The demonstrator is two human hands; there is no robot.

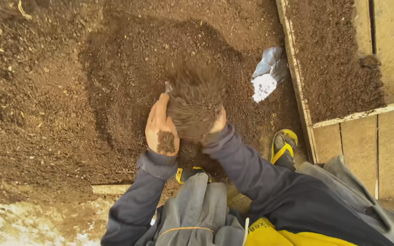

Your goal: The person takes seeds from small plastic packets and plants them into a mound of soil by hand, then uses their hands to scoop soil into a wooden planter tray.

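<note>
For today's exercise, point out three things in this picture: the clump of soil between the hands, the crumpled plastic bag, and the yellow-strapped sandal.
clump of soil (196, 102), head view, middle of the blurred mass.
plastic bag (265, 79), head view, on its crumpled middle.
sandal (282, 148), head view, on the yellow strap.
</note>
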